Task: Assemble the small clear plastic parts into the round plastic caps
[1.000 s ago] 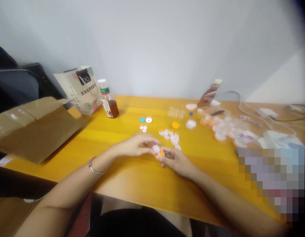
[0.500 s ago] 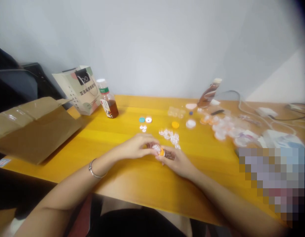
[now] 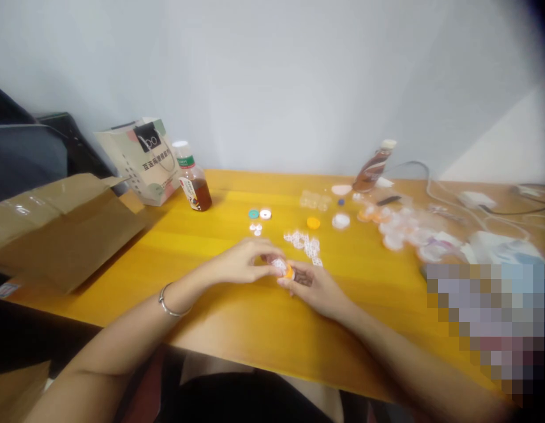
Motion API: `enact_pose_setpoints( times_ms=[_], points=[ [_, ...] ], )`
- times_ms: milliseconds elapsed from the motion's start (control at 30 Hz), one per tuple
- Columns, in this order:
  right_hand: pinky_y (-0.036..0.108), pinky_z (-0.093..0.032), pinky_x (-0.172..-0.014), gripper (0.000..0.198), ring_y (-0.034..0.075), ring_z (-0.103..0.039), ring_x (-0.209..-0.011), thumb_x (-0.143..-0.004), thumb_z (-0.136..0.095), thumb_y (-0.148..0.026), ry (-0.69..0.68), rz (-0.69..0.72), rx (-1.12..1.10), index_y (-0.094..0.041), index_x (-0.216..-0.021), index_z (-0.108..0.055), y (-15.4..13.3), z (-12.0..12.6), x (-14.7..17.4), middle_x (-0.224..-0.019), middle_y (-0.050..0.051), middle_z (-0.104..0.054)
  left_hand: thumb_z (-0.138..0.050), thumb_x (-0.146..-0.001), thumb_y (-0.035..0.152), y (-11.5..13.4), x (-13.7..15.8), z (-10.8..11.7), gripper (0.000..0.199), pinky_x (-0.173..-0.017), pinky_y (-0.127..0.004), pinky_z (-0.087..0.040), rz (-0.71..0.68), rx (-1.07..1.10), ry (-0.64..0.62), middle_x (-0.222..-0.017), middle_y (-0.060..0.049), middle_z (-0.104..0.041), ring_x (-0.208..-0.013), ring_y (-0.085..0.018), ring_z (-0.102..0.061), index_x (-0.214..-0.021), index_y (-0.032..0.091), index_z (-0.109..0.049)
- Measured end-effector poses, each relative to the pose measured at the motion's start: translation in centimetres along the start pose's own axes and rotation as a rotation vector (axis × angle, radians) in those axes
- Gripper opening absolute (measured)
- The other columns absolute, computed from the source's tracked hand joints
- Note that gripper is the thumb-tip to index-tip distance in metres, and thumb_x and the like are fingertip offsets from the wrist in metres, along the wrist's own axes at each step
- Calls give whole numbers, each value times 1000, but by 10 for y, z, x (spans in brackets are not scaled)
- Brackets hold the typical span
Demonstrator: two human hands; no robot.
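Observation:
Between my two hands, over the middle of the table [image 3: 237,329], is a small round container [image 3: 279,265] with white contents or a white face and an orange edge. My left hand [image 3: 241,262] pinches it from the left, thumb and fingers closed on it. From the right, my right hand [image 3: 318,289] grips the orange edge, its far fingers partly hidden. Just beyond the hands lies a patch of small white pieces [image 3: 305,244]. A teal disc [image 3: 253,214] and a white disc [image 3: 266,215] lie side by side, with a few little white rounds [image 3: 255,230] in front.
An orange lid [image 3: 313,223] and a white lid [image 3: 341,221] lie farther back. Left stand a brown paper bag [image 3: 73,235], a printed gift bag [image 3: 144,164] and a drink bottle [image 3: 195,182]. Right are another bottle [image 3: 374,167], clear plastic containers [image 3: 400,226] and cables [image 3: 431,182].
My hands and the container keep nearly the same place; any finger movement is too slight to make out. The things on the table have not moved.

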State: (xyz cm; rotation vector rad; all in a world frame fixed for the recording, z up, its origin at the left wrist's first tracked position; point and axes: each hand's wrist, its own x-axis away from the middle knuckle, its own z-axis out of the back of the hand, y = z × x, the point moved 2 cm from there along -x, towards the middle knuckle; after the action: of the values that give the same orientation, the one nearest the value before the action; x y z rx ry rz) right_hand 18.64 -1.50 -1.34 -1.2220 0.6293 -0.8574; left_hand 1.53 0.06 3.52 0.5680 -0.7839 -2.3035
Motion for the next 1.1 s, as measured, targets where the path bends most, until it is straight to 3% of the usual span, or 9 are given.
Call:
enact_pose_setpoints(
  times_ms=[133,467,600,767,833,967,1100],
  points=[
    [25,-42,-59,26,10,-49,-59,-73,-58,-39,24,12,38,-19,-90,-59,0,0,1,-72,-1,-55,-53,-80,33,3,1,-1,28,-75,-30,-43,1,-20,8,-90,-7,-60,-79,-15,-56,-102,18,-60],
    [23,-41,-55,27,9,-49,-54,-72,-61,-39,-84,-45,-170,-14,-84,-59,-5,1,1,-60,-2,-51,-49,-81,16,2,0,2,31,-85,-31,-42,-99,165,-66,-101,-8,-57,-92,-15,-54,-111,18,-55],
    [20,-39,-50,24,7,-47,-50,-71,-62,-38,-170,-53,-326,-14,-74,-59,-1,1,2,-57,-3,-51,-50,-81,18,4,0,4,31,-87,-33,-42,-90,271,-120,-106,-9,-57,-96,-17,-54,-112,20,-55],
    [18,-37,-47,25,6,-47,-50,-70,-63,-38,-223,-83,-525,-13,-75,-60,0,0,4,-59,-1,-52,-45,-85,21,2,1,2,39,-90,-32,-42,-49,476,-200,-119,-10,-52,-106,-17,-51,-124,22,-44],
    [18,-37,-47,24,6,-48,-50,-71,-63,-37,-216,-70,-494,-13,-75,-59,-2,1,4,-60,-1,-53,-46,-85,23,-1,0,0,37,-87,-31,-43,-23,507,-170,-114,-10,-56,-101,-16,-54,-121,20,-46],
    [20,-37,-50,24,7,-47,-52,-73,-61,-38,-162,-32,-311,-14,-74,-58,-6,1,2,-60,-2,-52,-53,-80,30,-6,-3,-5,24,-75,-27,-45,49,369,18,-85,-5,-63,-78,-12,-57,-97,15,-60],
    [21,-39,-52,26,8,-47,-54,-71,-61,-41,-77,-39,-213,-16,-77,-57,-5,1,0,-60,-3,-50,-56,-76,34,-4,-4,-6,22,-71,-26,-44,68,232,99,-78,-4,-62,-72,-11,-54,-86,15,-61]
  ],
)
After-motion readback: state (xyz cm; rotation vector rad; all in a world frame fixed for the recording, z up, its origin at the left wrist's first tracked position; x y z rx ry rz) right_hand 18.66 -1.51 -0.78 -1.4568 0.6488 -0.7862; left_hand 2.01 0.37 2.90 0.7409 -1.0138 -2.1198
